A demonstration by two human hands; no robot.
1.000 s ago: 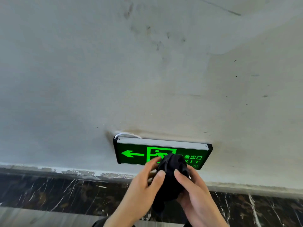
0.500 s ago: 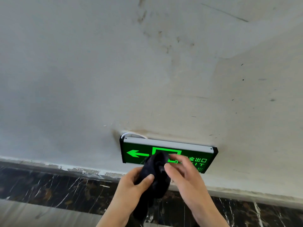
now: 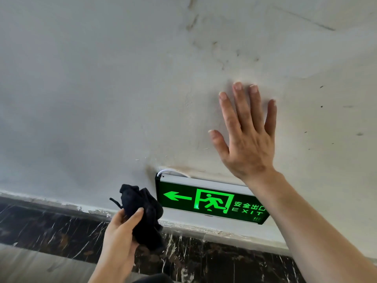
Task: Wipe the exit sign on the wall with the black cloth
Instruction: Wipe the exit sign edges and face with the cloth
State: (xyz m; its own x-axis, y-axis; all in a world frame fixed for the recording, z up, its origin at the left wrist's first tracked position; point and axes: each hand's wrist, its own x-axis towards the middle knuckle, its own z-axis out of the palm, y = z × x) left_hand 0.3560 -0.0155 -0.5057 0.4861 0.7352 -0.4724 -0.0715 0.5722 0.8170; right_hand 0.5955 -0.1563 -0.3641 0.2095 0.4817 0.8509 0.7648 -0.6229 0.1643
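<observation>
A green lit exit sign (image 3: 206, 200) with a left arrow and a running figure is mounted low on the pale wall. My left hand (image 3: 122, 231) grips a bunched black cloth (image 3: 142, 209) just left of the sign's left edge, apart from its face. My right hand (image 3: 244, 135) is spread flat against the wall above the sign, fingers apart and holding nothing. Its forearm crosses in front of the sign's right end and hides part of the lettering.
A white cable (image 3: 173, 171) loops out of the wall at the sign's top left corner. A dark marble skirting band (image 3: 51, 227) runs below the sign. The wall (image 3: 102, 88) above is scuffed plaster.
My right hand let go of the cloth and rose to press flat on the wall above the sign. My left hand carried the cloth off the sign's face to its left.
</observation>
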